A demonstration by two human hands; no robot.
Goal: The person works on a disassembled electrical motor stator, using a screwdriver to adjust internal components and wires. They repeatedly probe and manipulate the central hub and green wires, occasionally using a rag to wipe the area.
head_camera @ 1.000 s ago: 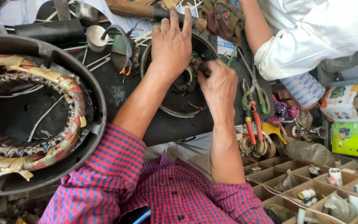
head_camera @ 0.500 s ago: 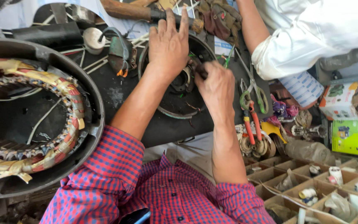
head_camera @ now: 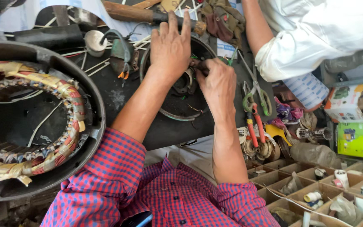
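Note:
My left hand (head_camera: 171,48) lies flat, fingers spread, over a small round motor housing (head_camera: 177,113) on the dark bench. My right hand (head_camera: 218,82) is closed around a thin dark-handled tool (head_camera: 198,65) whose tip goes in under my left palm, at the metal parts inside the housing. What the tip touches is hidden by my hands. Both arms wear red and blue checked sleeves.
A large wound stator (head_camera: 34,126) in a black housing fills the left. A hammer (head_camera: 148,14) lies at the back. Scissors (head_camera: 255,94) and red-handled pliers (head_camera: 255,126) lie right of my hand. Another person's arm in a white sleeve (head_camera: 316,38) reaches in top right. Partitioned parts boxes (head_camera: 316,189) sit bottom right.
Both hands stay on the small housing; they only shift slightly. The other person's arm has moved a little at the top right.

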